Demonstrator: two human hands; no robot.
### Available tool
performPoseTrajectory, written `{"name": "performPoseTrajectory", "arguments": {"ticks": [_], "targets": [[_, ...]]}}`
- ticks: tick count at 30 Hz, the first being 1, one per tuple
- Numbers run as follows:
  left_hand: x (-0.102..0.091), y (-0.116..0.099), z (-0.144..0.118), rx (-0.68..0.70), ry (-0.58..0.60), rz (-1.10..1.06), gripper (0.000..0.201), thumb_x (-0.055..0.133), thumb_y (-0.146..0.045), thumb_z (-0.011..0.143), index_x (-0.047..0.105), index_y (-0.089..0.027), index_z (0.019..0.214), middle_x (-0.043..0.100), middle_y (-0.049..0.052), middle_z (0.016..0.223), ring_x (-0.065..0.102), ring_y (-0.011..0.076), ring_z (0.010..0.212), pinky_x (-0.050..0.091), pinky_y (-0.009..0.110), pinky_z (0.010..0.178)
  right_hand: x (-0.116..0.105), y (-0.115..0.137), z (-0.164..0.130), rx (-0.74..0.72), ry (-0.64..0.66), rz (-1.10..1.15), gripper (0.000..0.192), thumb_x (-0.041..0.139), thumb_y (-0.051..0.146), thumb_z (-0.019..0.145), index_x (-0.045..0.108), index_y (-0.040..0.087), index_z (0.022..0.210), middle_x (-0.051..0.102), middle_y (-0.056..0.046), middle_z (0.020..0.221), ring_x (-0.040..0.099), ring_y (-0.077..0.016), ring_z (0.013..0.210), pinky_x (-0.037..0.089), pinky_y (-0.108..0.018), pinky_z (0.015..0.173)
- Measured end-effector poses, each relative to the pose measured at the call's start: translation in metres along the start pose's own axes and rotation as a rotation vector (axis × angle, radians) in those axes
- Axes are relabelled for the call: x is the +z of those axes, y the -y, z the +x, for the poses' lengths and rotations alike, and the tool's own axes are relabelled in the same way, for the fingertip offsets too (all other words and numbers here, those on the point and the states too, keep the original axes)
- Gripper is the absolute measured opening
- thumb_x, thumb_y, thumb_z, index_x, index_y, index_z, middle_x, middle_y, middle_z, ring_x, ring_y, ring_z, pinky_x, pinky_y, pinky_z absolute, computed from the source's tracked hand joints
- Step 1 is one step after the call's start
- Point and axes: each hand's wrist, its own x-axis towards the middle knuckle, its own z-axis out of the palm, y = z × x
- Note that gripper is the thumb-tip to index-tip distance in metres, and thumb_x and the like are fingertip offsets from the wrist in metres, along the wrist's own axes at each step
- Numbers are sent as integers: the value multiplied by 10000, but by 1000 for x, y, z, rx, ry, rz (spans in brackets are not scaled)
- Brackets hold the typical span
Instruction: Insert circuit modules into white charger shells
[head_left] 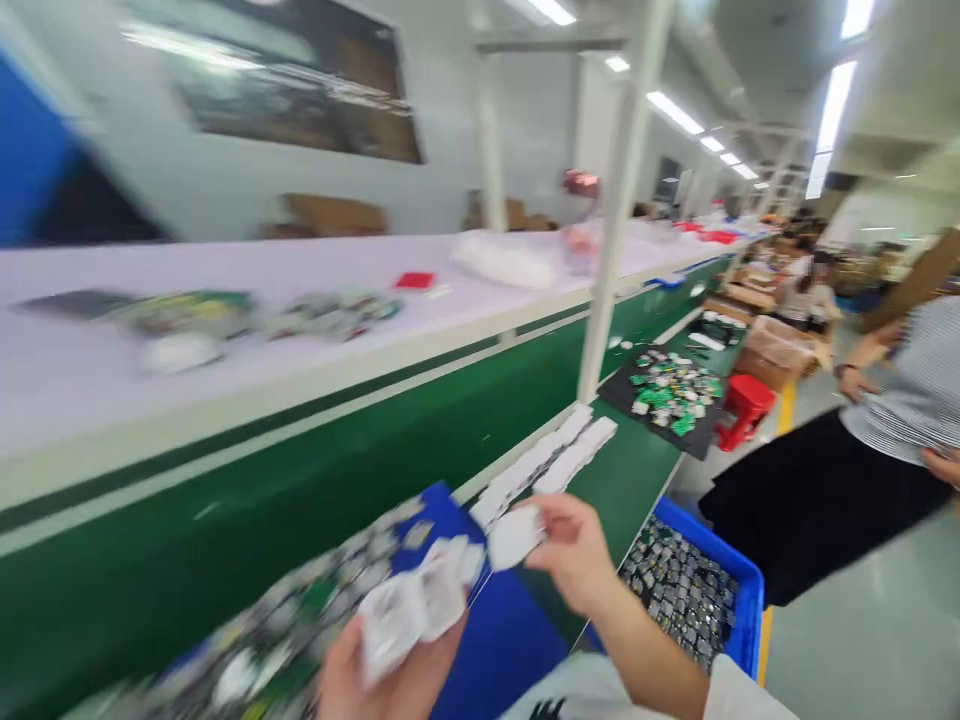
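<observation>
My left hand [394,665] is closed around a small stack of white square plastic covers [412,610], held low in front of me. Between the fingers and thumb of my right hand [570,550] is a single white rounded-square cover [514,537], just right of the stack and apart from it. Beneath both hands lies a blue mat [491,650] on the green bench. Left of it spreads a blurred pile of small circuit boards and white parts [300,610]. Two long rows of stacked white covers [574,455] stand on the bench beyond my right hand.
A blue crate [750,600] full of small parts sits beside the bench at right. Farther along, a black mat [622,385] carries green and white boards. A person in a striped top [926,380] stands at right, near a red stool [746,405]. A white post [622,200] rises from the bench.
</observation>
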Motion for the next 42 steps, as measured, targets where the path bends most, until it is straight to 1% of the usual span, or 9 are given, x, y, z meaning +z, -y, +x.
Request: {"name": "performPoseTrajectory", "arguments": {"ticks": [1,3,6,12,16,20,26,32,42], "targets": [[-3,0,-4,-28,-22,-37,243,561,-412,748,657,-190,779,685,39,896,623,229,858,523,375,733,-1,2,0,-41,33,-46,519,898,300,389,720,213,870,707,-36,864,636,-161,791,516,-277,727],[-7,-2,-6,-63,50,-61,222,529,-342,758,662,-174,815,693,54,925,633,224,836,522,340,664,-3,3,0,-110,135,-146,481,878,324,467,713,214,905,703,-60,908,640,-182,850,516,-302,755],[-12,-4,-5,-7,180,-88,277,523,-334,784,654,-147,940,694,69,955,641,189,795,512,283,635,1,-1,-3,-161,310,-275,408,831,347,579,705,231,949,696,-87,939,629,-220,929,512,-368,793],[-22,-5,-12,52,243,-22,409,531,-375,801,601,-132,1122,689,94,998,633,243,945,523,332,770,14,-15,-12,-170,497,-382,379,785,299,665,680,258,1026,683,-98,1017,605,-255,1036,504,-436,855],[-25,-6,-15,46,305,7,385,558,-399,779,645,-127,1038,674,104,1060,598,280,1036,533,350,781,14,-23,-6,-178,529,-408,388,770,254,685,667,268,1058,675,-95,1049,602,-244,1032,515,-413,841],[-27,-8,-18,75,325,20,384,588,-422,764,666,-129,1000,671,96,1075,578,285,1075,547,300,713,15,-24,-6,-198,559,-374,399,759,232,700,657,283,1083,674,-86,1048,611,-225,1007,528,-388,825],[-29,-9,-24,52,375,66,438,551,-450,802,642,-111,1064,660,131,1099,553,290,1123,536,246,655,15,-25,-8,-199,549,-354,395,766,309,691,660,297,1071,678,-78,1040,605,-239,1033,488,-464,918],[-29,-7,-27,78,375,70,400,534,-423,831,647,-110,1053,688,127,1023,645,244,952,550,254,662,13,-30,-8,-216,547,-326,420,758,316,700,649,297,1106,674,-84,1041,615,-226,989,520,-402,842],[-27,-8,-34,121,227,136,371,603,-391,780,663,-127,1033,682,118,1035,651,230,882,549,261,615,13,-37,-12,-230,529,-357,445,759,304,699,638,332,1127,671,-51,1048,600,-224,1008,522,-385,853]]}}
